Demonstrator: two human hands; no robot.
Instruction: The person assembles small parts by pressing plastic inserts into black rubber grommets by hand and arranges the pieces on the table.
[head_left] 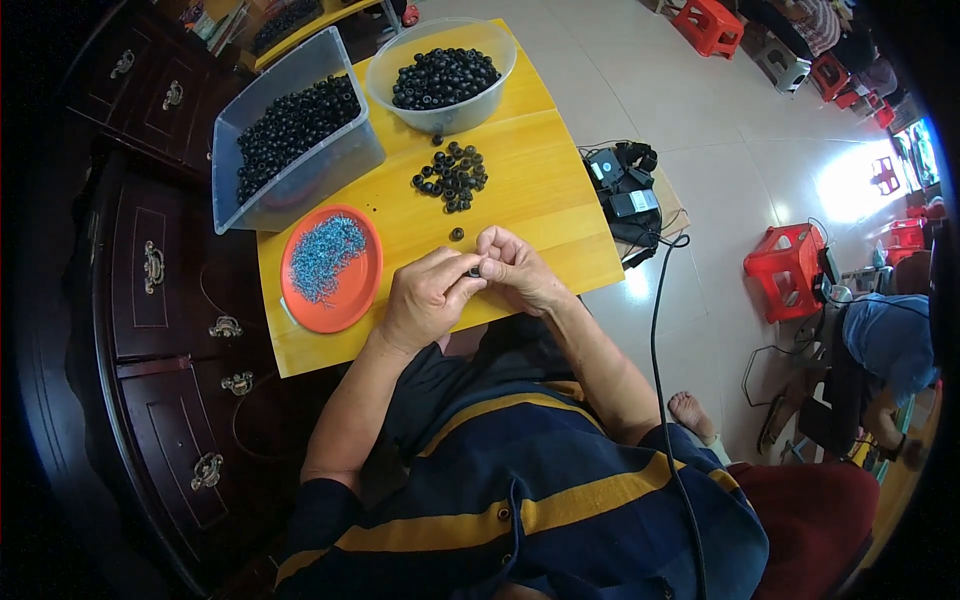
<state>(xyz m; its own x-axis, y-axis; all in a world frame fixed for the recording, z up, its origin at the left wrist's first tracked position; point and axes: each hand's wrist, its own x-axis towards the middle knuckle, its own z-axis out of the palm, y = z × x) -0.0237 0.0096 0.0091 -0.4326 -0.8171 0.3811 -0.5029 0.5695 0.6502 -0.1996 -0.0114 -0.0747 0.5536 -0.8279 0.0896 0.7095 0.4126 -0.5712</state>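
Observation:
Both my hands meet above the near right edge of the yellow table. My left hand (pixel 428 297) pinches a small black round part (pixel 475 271) between thumb and fingers. Against it, the thumb and forefinger of my right hand (pixel 517 272) are pressed together; whatever they hold is too small to make out. One loose black part (pixel 457 234) lies just beyond my fingers. Farther off is a loose cluster of the same hollow black parts (pixel 462 178). To the left, an orange-red plate (pixel 371 262) holds a heap of tiny bluish pieces (pixel 322 258).
A clear rectangular bin (pixel 300 195) and a round clear tub (pixel 437 121), both holding black parts, stand at the table's (pixel 545 190) far side. Dark drawers (pixel 150 255) border the left. A black cable (pixel 656 340) hangs at right, near red stools (pixel 783 272) and a seated person (pixel 885 345).

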